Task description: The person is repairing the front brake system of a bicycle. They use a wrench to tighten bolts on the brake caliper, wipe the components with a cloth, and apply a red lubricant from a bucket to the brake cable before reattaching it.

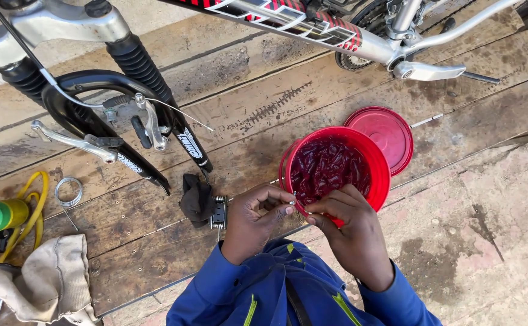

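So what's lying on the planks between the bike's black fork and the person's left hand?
In the head view, a crumpled black rag and a small black metal part beside it lie between the fork and the left hand.

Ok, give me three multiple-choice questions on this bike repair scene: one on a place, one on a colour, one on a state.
1. Where is the lid?
A. on the tub
B. beside the tub, on the planks
C. in a hand

2. What colour is the tub?
A. red
B. green
C. white

3. What are the left hand and right hand doing?
A. resting flat
B. gripping the fork
C. pinching a small part between them

Answers: 1 B, it lies behind the open tub. 2 A, its rim is red. 3 C, fingertips meet at the tub's edge.
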